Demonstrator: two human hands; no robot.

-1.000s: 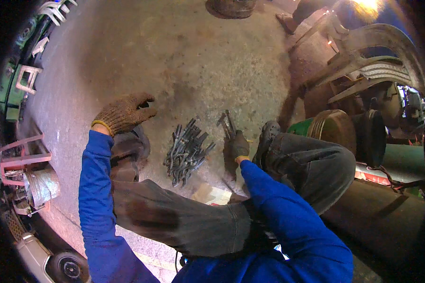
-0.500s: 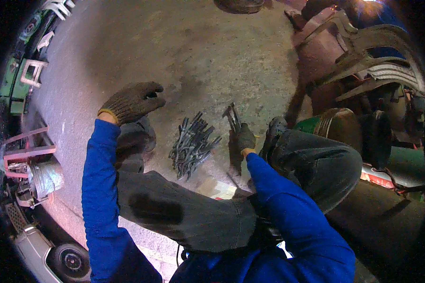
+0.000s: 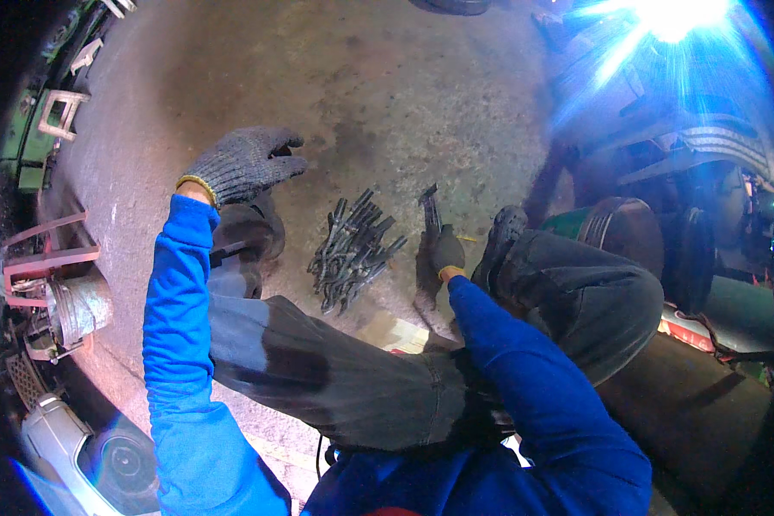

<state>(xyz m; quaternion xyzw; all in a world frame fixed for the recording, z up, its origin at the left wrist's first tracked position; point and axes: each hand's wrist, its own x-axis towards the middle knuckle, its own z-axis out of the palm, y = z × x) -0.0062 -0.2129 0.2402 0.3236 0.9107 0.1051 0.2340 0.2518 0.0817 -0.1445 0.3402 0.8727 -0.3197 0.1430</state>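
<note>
1. A hammer-like tool (image 3: pixel 431 206), dark and slim with a short crosswise head, is held just above or against the floor (image 3: pixel 456 103); which of the two cannot be told.
2. Its handle is gripped by the right hand (image 3: pixel 448 251), closed and covered by a dark glove.
3. To its left, a loose pile of short, dark grey metal pieces (image 3: pixel 353 249) is spread on the floor, some with a dull shine, many crossed over one another.
4. The left hand (image 3: pixel 245 163), in a grey knitted glove, is held open – a gap is left between thumb and fingers.
5. A green-sided bucket (image 3: pixel 615 228) is seen beyond the right knee and a pale metal can (image 3: pixel 82 310) at far left; their contents cannot be made out.
6. The upper right is washed out by a blue-white glare (image 3: pixel 675 17) – the chair (image 3: pixel 722 142) there is partly veiled.
</note>
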